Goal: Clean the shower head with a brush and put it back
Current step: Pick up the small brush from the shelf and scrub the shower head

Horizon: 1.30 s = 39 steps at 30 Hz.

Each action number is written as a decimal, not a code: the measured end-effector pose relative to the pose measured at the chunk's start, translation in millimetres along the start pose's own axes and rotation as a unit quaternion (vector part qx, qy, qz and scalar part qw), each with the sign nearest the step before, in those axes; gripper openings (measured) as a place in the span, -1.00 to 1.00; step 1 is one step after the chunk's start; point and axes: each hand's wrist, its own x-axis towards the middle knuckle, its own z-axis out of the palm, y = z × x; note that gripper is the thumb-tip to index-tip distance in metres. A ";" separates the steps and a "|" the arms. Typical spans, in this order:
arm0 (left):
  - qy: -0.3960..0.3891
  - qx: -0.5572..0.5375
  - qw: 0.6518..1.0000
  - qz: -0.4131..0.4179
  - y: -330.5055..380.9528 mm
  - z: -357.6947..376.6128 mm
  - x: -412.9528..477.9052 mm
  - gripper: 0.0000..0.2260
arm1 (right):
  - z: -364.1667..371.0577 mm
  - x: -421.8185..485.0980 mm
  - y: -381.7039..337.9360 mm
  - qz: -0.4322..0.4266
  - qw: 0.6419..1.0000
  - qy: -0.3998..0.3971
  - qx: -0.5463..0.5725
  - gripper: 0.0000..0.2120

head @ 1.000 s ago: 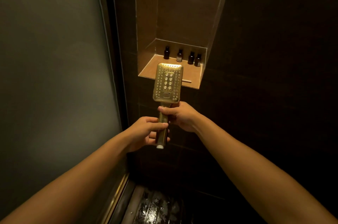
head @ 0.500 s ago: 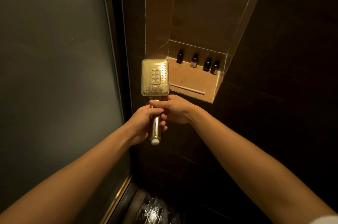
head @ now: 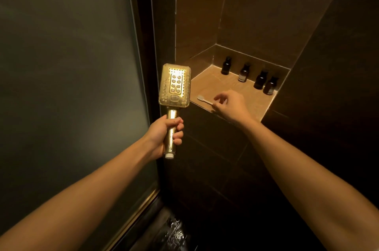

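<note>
The shower head (head: 174,86) is held upright in the left hand (head: 164,134), whose fingers are wrapped round the handle, with the spray face turned toward the camera and the threaded end free below the fist. The brush (head: 204,100) is laid on the shelf (head: 217,83) along its front edge, near the front left corner. Its long axis runs left to right, bristles pointing left toward the shower head and the handle end hidden under the right hand (head: 231,105). That hand, plainly the nearer one, is poised over the handle end with loosely curled fingers. Whether the handle is already pinched cannot be told. Four small bottles (head: 244,72) are lined along the shelf's back edge.
</note>
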 end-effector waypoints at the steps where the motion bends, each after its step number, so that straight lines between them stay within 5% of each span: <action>1: 0.006 -0.005 1.000 -0.001 -1.4 0.0 0.9 -0.95 | 5.4 2.9 4.3 -0.002 0.999 -0.015 -0.047 -0.77; 8: 0.008 0.015 1.000 0.008 1.5 -2.5 6.4 -0.92 | 15.0 -1.3 -0.2 -0.028 0.990 -0.019 -0.140 -0.88; 14: 0.020 0.078 0.996 0.023 11.0 -10.5 3.4 -0.75 | 12.6 -24.5 -26.6 -0.018 0.992 -0.005 0.123 -0.90; 18: 0.022 0.085 0.996 0.031 16.1 -11.0 5.5 -0.75 | 19.6 -31.4 -46.5 -0.065 0.980 -0.004 0.188 -0.80; 39: 0.010 0.079 0.997 0.017 29.9 -37.2 12.9 -0.75 | 29.7 -25.2 -63.4 -0.178 0.982 -0.055 0.023 -0.83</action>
